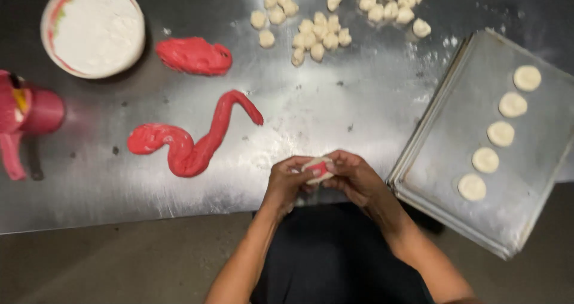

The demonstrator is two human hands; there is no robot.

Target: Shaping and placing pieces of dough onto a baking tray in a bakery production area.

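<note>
Both hands together at the near edge of the steel worktop (311,110): left hand (286,183) and right hand (354,177) pinched on a pale dough piece with red filling (318,169). Red paste rope (190,144) left of them, tray (436,154) with five dough discs (501,133) right, flour bowl (92,29) far left

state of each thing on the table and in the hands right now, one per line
dough piece: held, white wrapped partly around red filling
left hand: pinching the dough piece
right hand: pinching the dough piece
red paste rope: lying curved on the table
red paste lump: lying apart
flour bowl: full
small dough balls: loose, unfilled
baking tray: holds five flat rounds
</note>
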